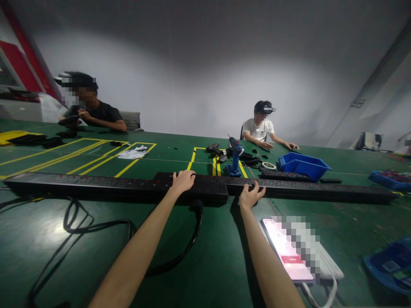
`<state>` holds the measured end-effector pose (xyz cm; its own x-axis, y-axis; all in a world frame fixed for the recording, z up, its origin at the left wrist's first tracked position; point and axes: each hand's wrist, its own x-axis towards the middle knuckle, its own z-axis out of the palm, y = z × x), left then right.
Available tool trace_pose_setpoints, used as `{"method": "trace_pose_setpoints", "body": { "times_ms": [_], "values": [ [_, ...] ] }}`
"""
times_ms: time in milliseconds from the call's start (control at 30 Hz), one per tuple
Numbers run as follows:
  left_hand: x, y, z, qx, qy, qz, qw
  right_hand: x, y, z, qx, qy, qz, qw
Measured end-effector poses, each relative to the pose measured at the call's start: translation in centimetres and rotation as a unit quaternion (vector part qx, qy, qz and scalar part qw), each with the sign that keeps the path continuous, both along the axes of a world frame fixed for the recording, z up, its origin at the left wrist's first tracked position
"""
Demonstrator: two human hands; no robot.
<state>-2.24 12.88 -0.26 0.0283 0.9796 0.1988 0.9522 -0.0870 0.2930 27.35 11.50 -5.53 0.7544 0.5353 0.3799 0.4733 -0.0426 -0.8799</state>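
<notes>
A long black power strip [109, 183] with rows of sockets lies across the green table in front of me, with a thicker section near its middle. My left hand [183, 181] is on that thicker section, fingers curled over its top. At the right part of the strip, my right hand [251, 195] has its fingers spread, the tips at the near edge; whether they touch it I cannot tell. A thick black cable [197, 222] runs from the strip's near side towards me.
Behind the strip stands a blue cordless drill [236, 156], with a blue bin [303, 166] farther right. A lit phone [285, 252] lies beside my right forearm. Loose black cable [99, 224] loops at left. Two people [261, 127] sit across the table; white gloves [133, 152] lie there.
</notes>
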Motion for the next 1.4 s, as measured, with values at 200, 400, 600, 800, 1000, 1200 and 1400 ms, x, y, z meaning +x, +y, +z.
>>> {"method": "trace_pose_setpoints", "body": {
  "times_ms": [200,400,600,800,1000,1200,1400],
  "values": [
    [0.5,1.8,0.7,-0.033,0.048,-0.014,0.998,-0.2,-0.2,-0.1,-0.015,0.003,0.017,1.000],
    [-0.6,2.4,1.0,-0.067,0.044,-0.058,0.995,-0.3,-0.2,-0.1,-0.026,0.000,0.022,0.999],
    [-1.3,2.6,1.1,-0.072,0.042,-0.061,0.995,-0.6,-0.5,0.1,-0.034,0.008,0.034,0.999],
    [-1.8,3.0,1.3,-0.092,0.031,-0.068,0.993,-0.9,-0.7,0.3,-0.041,-0.002,0.033,0.999],
    [-3.6,3.7,1.3,-0.123,0.030,-0.063,0.990,-1.3,-1.0,0.4,-0.042,-0.013,0.033,0.999],
    [-5.2,3.7,1.1,-0.122,0.036,-0.055,0.990,-1.5,-1.0,0.5,-0.045,-0.027,0.007,0.999],
    [-5.2,3.4,1.0,-0.106,0.030,-0.051,0.993,-1.6,-1.0,0.5,-0.047,-0.034,0.004,0.998]
  ]
}}
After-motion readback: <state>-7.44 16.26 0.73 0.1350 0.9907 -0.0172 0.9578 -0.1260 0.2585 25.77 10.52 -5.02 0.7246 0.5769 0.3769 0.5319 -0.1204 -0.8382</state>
